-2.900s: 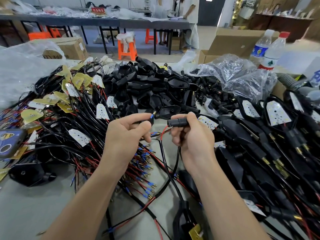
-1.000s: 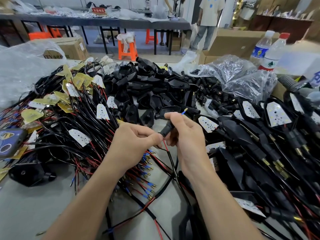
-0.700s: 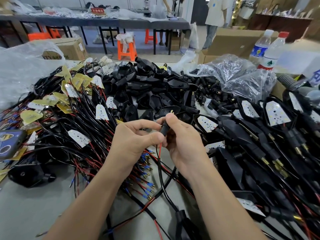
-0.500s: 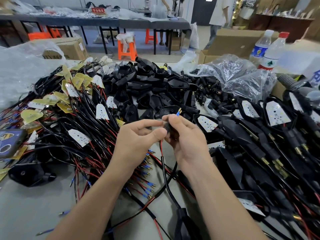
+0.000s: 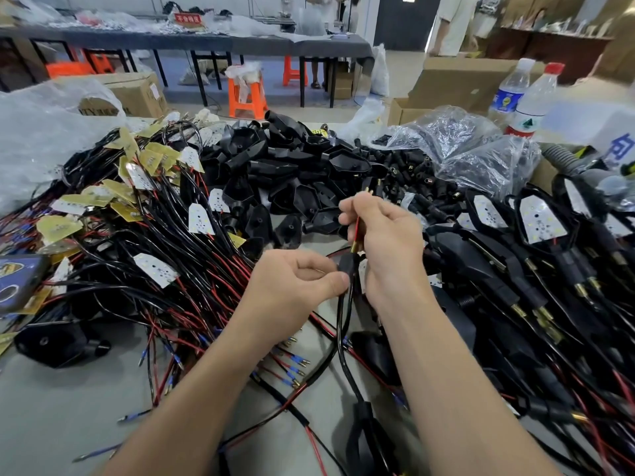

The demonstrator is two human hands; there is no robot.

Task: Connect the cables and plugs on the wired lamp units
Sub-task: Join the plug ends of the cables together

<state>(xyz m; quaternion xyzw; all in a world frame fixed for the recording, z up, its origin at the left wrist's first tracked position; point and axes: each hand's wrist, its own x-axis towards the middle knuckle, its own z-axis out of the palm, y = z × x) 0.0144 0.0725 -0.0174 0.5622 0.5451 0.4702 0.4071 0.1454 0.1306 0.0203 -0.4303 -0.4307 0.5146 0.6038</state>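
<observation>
**Red lead drawn up out of the plug sleeve**

On the desk [image 5: 68, 407], heaps of wired LED boards [image 5: 154, 235] and black lamp housings [image 5: 292, 173] flank the work at centre. The left hand [image 5: 299, 283], fingers curled, pinches the black plug sleeve [image 5: 344, 267] at the head of a black cable [image 5: 340, 324]. The right hand [image 5: 388, 242], half a second ago pressed against the left, has risen and pinches the red wire [image 5: 355, 231], now exposed above the sleeve. The lead appears threaded through. Mating it with a plug probably remains.

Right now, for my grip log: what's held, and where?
Left hand pinches the black plug low down; right hand pinches the red wire near its tip.
</observation>
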